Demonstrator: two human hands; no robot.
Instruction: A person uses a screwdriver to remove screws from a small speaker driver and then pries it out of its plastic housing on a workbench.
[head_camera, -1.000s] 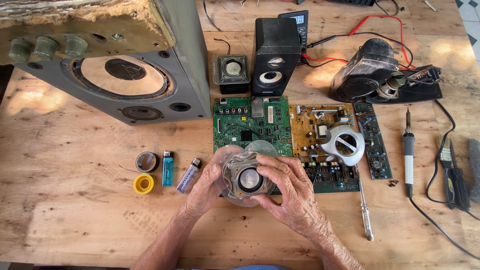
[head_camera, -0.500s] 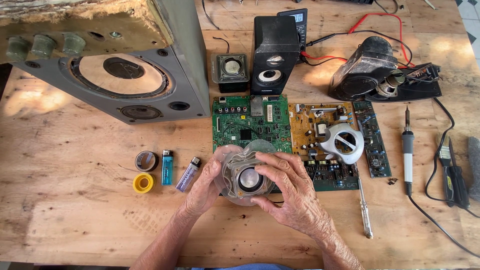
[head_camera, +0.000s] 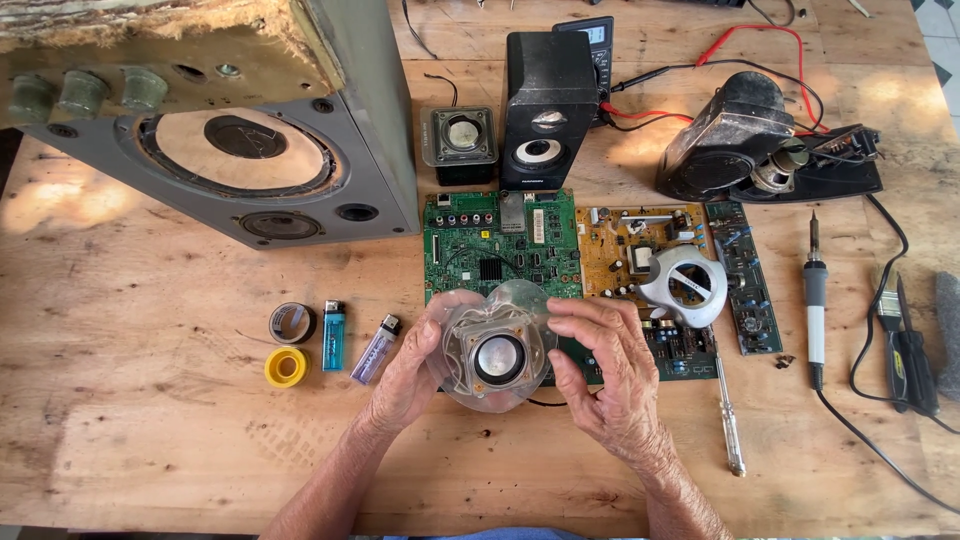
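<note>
I hold a small speaker driver in a clear round housing (head_camera: 497, 358) above the near edge of the desk (head_camera: 150, 440), just in front of the green circuit board (head_camera: 502, 245). My left hand (head_camera: 410, 375) cups the housing's left rim, its fingers clamped along the side and underneath. My right hand (head_camera: 608, 375) braces the right rim, thumb low and fingertips curled onto the upper edge. This two-sided grip keeps the cone facing up toward the camera, so the dark centre and thin wires stay readable.

Left of the hands lie a yellow tape roll (head_camera: 286, 367), a grey tape roll (head_camera: 292, 322), a blue lighter (head_camera: 333, 334) and a clear lighter (head_camera: 375, 348), all apart from the housing. A screwdriver (head_camera: 728, 420) lies right of the right hand; a soldering iron (head_camera: 815, 300) rests farther right.

The housing hides part of the green board behind it. The large grey speaker cabinet (head_camera: 250, 150) is cut off at the top left. I cannot make out how the wires terminate inside the housing.
</note>
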